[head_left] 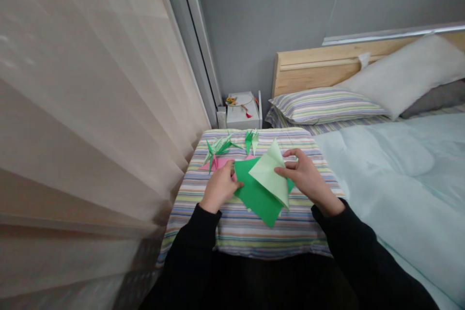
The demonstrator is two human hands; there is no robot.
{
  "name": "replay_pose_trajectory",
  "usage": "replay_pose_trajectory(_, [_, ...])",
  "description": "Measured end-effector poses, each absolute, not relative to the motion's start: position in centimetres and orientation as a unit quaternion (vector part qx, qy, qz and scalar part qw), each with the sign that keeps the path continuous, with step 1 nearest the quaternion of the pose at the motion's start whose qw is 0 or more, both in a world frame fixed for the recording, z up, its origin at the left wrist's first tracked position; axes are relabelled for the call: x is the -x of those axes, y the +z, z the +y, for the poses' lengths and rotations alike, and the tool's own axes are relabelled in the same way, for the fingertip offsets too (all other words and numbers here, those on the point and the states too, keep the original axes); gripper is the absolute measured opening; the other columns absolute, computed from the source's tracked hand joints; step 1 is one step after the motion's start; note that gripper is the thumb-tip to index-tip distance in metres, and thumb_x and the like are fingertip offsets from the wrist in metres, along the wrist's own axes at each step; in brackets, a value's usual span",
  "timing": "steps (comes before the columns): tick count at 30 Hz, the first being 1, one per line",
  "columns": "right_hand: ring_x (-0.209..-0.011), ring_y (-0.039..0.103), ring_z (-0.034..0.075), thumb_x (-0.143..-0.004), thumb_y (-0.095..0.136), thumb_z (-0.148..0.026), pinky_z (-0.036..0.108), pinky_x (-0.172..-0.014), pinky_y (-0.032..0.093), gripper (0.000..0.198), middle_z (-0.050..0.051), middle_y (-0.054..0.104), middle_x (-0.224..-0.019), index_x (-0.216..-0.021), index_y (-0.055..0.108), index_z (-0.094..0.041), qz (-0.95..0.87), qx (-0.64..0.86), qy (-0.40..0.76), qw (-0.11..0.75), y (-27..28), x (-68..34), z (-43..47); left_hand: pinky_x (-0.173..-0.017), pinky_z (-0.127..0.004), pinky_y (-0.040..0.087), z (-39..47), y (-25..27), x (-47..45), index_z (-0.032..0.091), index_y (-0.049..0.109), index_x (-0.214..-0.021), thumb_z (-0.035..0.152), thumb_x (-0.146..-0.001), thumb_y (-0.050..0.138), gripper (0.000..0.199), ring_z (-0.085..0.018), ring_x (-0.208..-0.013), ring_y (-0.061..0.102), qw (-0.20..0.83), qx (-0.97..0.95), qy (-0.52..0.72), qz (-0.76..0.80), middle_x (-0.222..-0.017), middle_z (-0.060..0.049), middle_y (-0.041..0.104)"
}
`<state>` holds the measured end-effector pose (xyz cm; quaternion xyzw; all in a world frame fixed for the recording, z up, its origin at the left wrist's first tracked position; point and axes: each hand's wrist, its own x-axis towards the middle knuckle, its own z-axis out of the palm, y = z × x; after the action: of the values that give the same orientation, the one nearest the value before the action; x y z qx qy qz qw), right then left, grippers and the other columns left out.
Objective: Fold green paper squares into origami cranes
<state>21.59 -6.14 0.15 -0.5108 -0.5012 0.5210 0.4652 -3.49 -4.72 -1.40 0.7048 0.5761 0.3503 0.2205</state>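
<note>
My left hand (222,185) pinches the left edge of a dark green sheet of paper (259,199) between thumb and fingers. At the sheet's right side, my right hand (305,174) grips a light green sheet of paper (272,172), which lies at an angle over the dark green one and has a raised corner. Both sheets are above a striped cloth surface (254,244). Beyond my left hand lie folded green paper shapes (220,147) like origami cranes, on and beside pink paper (207,165). Two more folded green pieces (252,140) rest near the far edge.
A bed with a pale blue quilt (403,164), a striped pillow (330,104) and a wooden headboard (308,69) is to the right. Beige curtains (98,106) hang close on the left. Behind the striped surface stands a small white cabinet (241,117) with a red-tasselled ornament (248,114).
</note>
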Motion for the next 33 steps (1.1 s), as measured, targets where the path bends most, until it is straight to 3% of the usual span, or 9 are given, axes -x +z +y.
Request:
replay_pose_trajectory(3, [-0.065, 0.073, 0.025, -0.064, 0.084, -0.037, 0.033, -0.059, 0.052, 0.058, 0.000, 0.077, -0.073, -0.102, 0.041, -0.027, -0.458, 0.491, 0.572, 0.470, -0.7, -19.9, -6.1, -0.105, -0.048, 0.049, -6.8, -1.0, 3.9, 0.019, 0.070, -0.121, 0.008, -0.075, 0.072, 0.048, -0.030, -0.116, 0.065, 0.133, -0.699, 0.412, 0.569, -0.123, -0.013, 0.070])
replay_pose_trajectory(5, [-0.065, 0.073, 0.025, -0.062, 0.086, -0.040, 0.033, -0.059, 0.053, 0.061, 0.000, 0.076, -0.073, -0.102, 0.042, -0.027, -0.450, 0.491, 0.582, 0.467, -1.5, -19.4, -6.1, -0.090, -0.041, 0.058, -7.6, -1.4, 3.3, 0.020, 0.072, -0.118, 0.014, -0.083, 0.068, 0.036, -0.024, -0.096, 0.071, 0.235, -0.691, 0.436, 0.527, -0.113, -0.010, 0.074])
replay_pose_trajectory(7, [-0.063, 0.072, 0.025, -0.061, 0.088, -0.043, 0.033, -0.058, 0.052, 0.064, -0.001, 0.076, -0.071, -0.102, 0.042, -0.027, -0.448, 0.493, 0.583, 0.465, -2.2, -19.3, -6.0, -0.081, -0.038, 0.060, -7.8, -2.3, 2.6, 0.019, 0.073, -0.116, 0.017, -0.079, 0.073, 0.037, -0.022, -0.084, 0.072, 0.342, -0.647, 0.452, 0.510, -0.101, -0.008, 0.076])
replay_pose_trajectory(9, [-0.061, 0.072, 0.025, -0.060, 0.089, -0.045, 0.033, -0.058, 0.053, 0.066, -0.001, 0.075, -0.071, -0.102, 0.042, -0.027, -0.444, 0.493, 0.583, 0.469, -2.6, -19.3, -6.1, -0.081, -0.037, 0.060, -7.4, -3.3, 2.3, 0.017, 0.074, -0.114, 0.016, -0.074, 0.077, 0.040, -0.022, -0.082, 0.072, 0.384, -0.610, 0.460, 0.519, -0.096, -0.008, 0.077])
replay_pose_trajectory(13, [-0.062, 0.072, 0.024, -0.061, 0.090, -0.045, 0.034, -0.059, 0.054, 0.067, -0.001, 0.076, -0.075, -0.103, 0.040, -0.028, -0.439, 0.478, 0.587, 0.484, -3.2, -19.3, -6.2, -0.071, -0.032, 0.059, -6.6, -4.3, 2.5, 0.015, 0.068, -0.126, 0.019, -0.066, 0.083, 0.062, -0.018, -0.076, 0.071, 0.458, -0.538, 0.492, 0.509, -0.115, -0.013, 0.075])
replay_pose_trajectory(16, [-0.066, 0.073, 0.023, -0.064, 0.089, -0.044, 0.033, -0.062, 0.055, 0.063, -0.002, 0.077, -0.078, -0.102, 0.041, -0.028, -0.450, 0.474, 0.573, 0.493, -3.7, -19.1, -6.3, -0.062, -0.028, 0.057, -6.6, -4.3, 2.6, 0.016, 0.063, -0.133, 0.024, -0.070, 0.080, 0.066, -0.016, -0.068, 0.070, 0.522, -0.528, 0.473, 0.475, -0.103, -0.010, 0.076])
replay_pose_trajectory(20, [-0.074, 0.076, 0.025, -0.066, 0.088, -0.045, 0.034, -0.066, 0.057, 0.059, 0.001, 0.078, -0.084, -0.102, 0.044, -0.027, -0.457, 0.480, 0.565, 0.491, -4.2, -18.9, -6.3, -0.070, -0.030, 0.060, -7.0, -4.4, 2.4, 0.014, 0.073, -0.118, 0.023, -0.073, 0.077, 0.046, -0.017, -0.070, 0.072, 0.522, -0.527, 0.489, 0.459, -0.081, -0.004, 0.076])
replay_pose_trajectory(25, [-0.078, 0.077, 0.026, -0.066, 0.090, -0.043, 0.035, -0.068, 0.059, 0.056, 0.004, 0.080, -0.087, -0.102, 0.050, -0.026, -0.448, 0.481, 0.568, 0.495, -4.5, -18.9, -6.4, -0.075, -0.034, 0.065, -7.1, -4.4, 2.2, 0.013, 0.080, -0.105, 0.024, -0.070, 0.081, 0.037, -0.018, -0.069, 0.074, 0.544, -0.477, 0.515, 0.460, -0.079, -0.004, 0.079])
replay_pose_trajectory(33, [-0.073, 0.074, 0.022, -0.069, 0.089, -0.041, 0.033, -0.069, 0.057, 0.041, 0.004, 0.078, -0.082, -0.093, 0.061, -0.022, -0.463, 0.476, 0.548, 0.509, -5.1, -18.9, -6.6, -0.072, -0.035, 0.067, -7.2, -4.7, 2.2, 0.014, 0.083, -0.101, 0.026, -0.072, 0.081, 0.031, -0.020, -0.065, 0.077, 0.520, -0.457, 0.530, 0.490, -0.076, -0.005, 0.080])
